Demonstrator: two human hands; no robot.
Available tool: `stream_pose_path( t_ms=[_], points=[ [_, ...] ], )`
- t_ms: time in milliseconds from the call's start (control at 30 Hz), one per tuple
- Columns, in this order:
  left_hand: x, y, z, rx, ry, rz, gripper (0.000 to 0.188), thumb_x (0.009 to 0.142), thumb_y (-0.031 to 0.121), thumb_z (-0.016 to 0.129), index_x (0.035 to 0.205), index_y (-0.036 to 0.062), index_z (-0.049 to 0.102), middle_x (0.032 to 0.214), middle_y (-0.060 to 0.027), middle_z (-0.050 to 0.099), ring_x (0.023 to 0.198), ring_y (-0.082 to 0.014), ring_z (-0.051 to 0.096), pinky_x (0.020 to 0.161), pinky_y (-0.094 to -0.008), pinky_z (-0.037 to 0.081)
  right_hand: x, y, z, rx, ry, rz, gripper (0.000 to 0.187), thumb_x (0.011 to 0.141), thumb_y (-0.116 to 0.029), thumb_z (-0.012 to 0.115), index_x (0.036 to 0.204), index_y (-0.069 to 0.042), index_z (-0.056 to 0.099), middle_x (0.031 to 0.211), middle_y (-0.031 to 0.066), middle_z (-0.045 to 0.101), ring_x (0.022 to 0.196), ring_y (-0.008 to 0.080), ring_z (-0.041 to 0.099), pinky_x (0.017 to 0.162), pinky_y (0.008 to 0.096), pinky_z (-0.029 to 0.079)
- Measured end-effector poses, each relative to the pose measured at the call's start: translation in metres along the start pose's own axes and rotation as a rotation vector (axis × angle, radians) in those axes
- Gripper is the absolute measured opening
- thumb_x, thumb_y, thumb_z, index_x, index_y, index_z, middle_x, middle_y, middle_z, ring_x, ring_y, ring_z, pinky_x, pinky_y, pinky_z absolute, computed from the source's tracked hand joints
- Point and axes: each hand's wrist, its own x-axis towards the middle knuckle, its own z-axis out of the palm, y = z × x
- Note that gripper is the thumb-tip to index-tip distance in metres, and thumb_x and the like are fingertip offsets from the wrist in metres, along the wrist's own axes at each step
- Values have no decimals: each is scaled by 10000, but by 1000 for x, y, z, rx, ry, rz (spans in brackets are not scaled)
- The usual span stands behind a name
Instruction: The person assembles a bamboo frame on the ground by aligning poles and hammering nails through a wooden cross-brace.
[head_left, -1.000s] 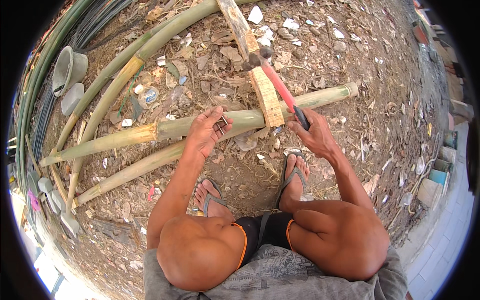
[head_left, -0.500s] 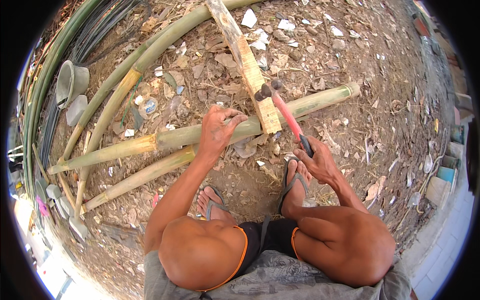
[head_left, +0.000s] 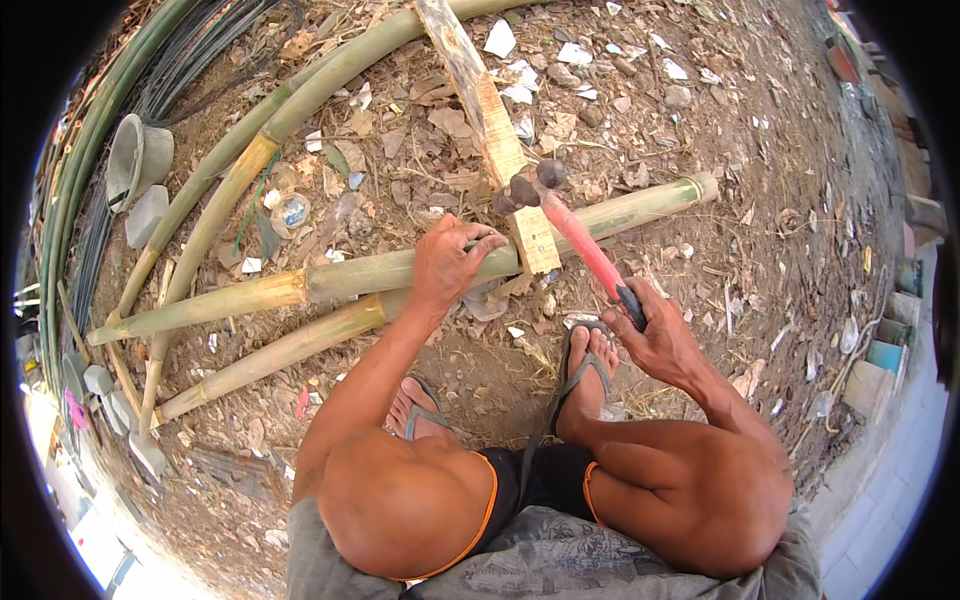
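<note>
My right hand (head_left: 660, 335) grips a claw hammer (head_left: 588, 250) by the black end of its red handle. The dark hammer head is in front of the near part of a rough wooden board (head_left: 500, 140); I cannot tell whether it touches. That board crosses over a thick green bamboo pole (head_left: 385, 272), with a few small dark marks near its end. Beside the board, my left hand (head_left: 448, 265) is closed in a pinch over the pole. Something small and dark shows at its fingertips, too little to name.
Another bamboo pole (head_left: 270, 355) lies just nearer. Long curved poles (head_left: 225, 190) stretch away at the left, near a grey bucket (head_left: 140, 160) and dark rods (head_left: 190, 70). White shards (head_left: 575, 53) and dry leaves litter the dirt. My sandaled feet (head_left: 585, 375) rest close by.
My right hand has shifted slightly right and nearer to me with the hammer, whose head has moved slightly left. My left hand stays beside the board, its fingers still pinched.
</note>
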Motion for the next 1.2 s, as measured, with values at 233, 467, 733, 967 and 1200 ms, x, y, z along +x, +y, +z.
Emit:
stream_pose_path(
  t_ms=[233, 467, 733, 967, 1200],
  points=[
    [0, 7, -1, 32, 38, 4, 318, 906, 483, 804, 983, 180, 861, 705, -62, 580, 679, -259, 580, 630, -404, 462, 2, 11, -3, -116, 32, -191, 373, 1123, -382, 537, 1249, -36, 596, 717, 217, 641, 641, 469, 622, 608, 515, 472],
    [0, 3, 2, 33, 54, 56, 295, 847, 430, 867, 934, 149, 858, 735, -72, 665, 672, -253, 632, 612, -399, 478, 9, -4, -16, -241, -90, -50, 308, 1103, -326, 577, 1129, -19, 587, 681, 251, 634, 635, 495, 651, 582, 564, 476],
    [0, -5, 0, 6, 51, 122, 218, 845, 347, 881, 895, 138, 848, 727, -68, 669, 651, -264, 640, 601, -411, 488, 8, -33, -21, -253, 1, -136, 304, 1098, -322, 586, 1098, -20, 553, 650, 254, 630, 621, 497, 646, 572, 585, 489],
    [2, 1, 0, 26, 28, 43, 234, 836, 365, 882, 896, 141, 852, 725, -70, 666, 666, -266, 649, 604, -410, 490, 23, -30, -29, -285, -7, -125, 273, 1096, -277, 598, 1093, -10, 542, 641, 245, 615, 604, 495, 638, 539, 557, 477],
    [4, 2, 3, 94, -4, 39, 252, 844, 385, 876, 900, 141, 856, 718, -73, 676, 652, -254, 629, 608, -410, 488, 15, -3, -16, -365, -98, -106, 278, 1110, -295, 564, 1081, -20, 540, 663, 243, 628, 612, 489, 644, 551, 575, 471]
  ],
)
